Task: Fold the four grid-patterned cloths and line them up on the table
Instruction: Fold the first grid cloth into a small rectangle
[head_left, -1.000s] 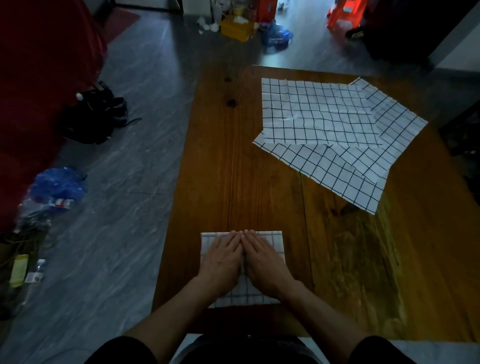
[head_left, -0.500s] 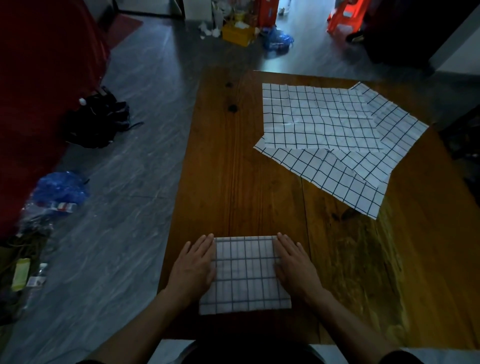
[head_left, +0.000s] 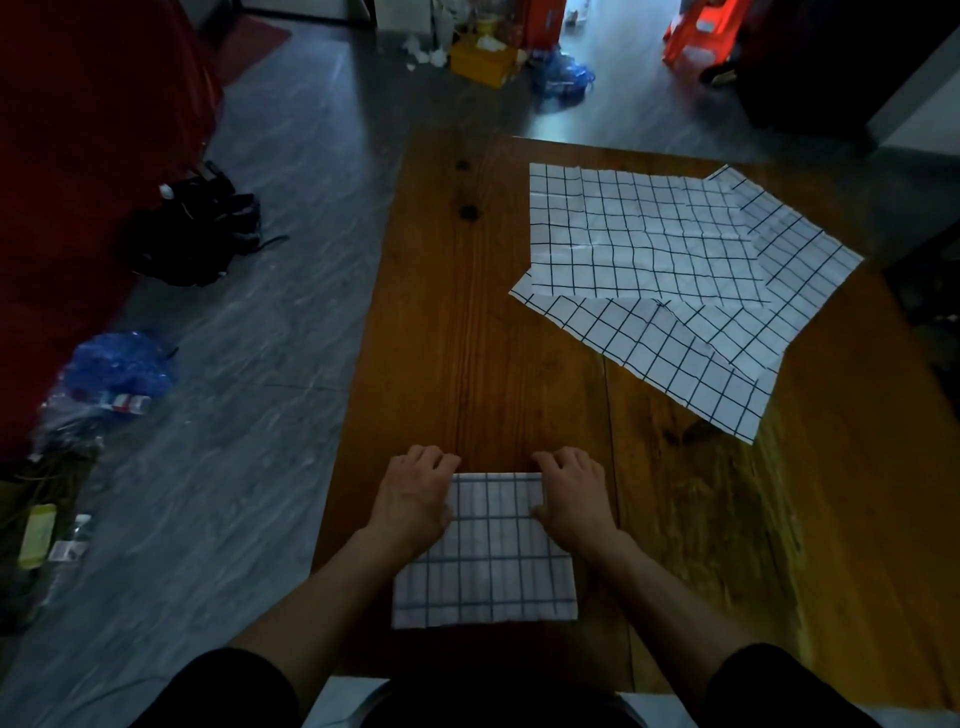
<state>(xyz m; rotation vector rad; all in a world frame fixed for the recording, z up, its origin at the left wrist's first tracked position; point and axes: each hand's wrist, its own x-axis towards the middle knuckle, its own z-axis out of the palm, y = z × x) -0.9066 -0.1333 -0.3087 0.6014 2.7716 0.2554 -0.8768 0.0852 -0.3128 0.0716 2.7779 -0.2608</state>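
Folded cloth: the folded grid cloth (head_left: 485, 551) lies at 6 o'clock on the wooden bench (head_left: 467, 374), just before the person, its far edge a doubled fold line.
Left hand: the left hand (head_left: 415, 496) is curled over the far left corner of the folded cloth, fingers bent onto the fold and thumb along the side; it looks to be pinching that corner, though the fingertips are hidden.
Right hand: the right hand (head_left: 571, 493) mirrors it on the far right corner, fingers curled and apparently gripping the cloth edge.
Why held so: taking both far corners at once keeps the edge straight, so I judge the person is about to bring it toward the near edge for another fold, or to lift the piece and set it in line.
Waiting cloths: the unfolded grid cloths (head_left: 670, 280) lie overlapped at 1 to 2 o'clock, well apart from the hands; how many lie in the pile is hard to tell, three seems likely.
Change: half a second ago both hands lay flat and open along the side edges of the cloth; now they have slid up to the far corners and closed. A second ago they pressed together at its middle.
Progress: early, one cloth partly folded.
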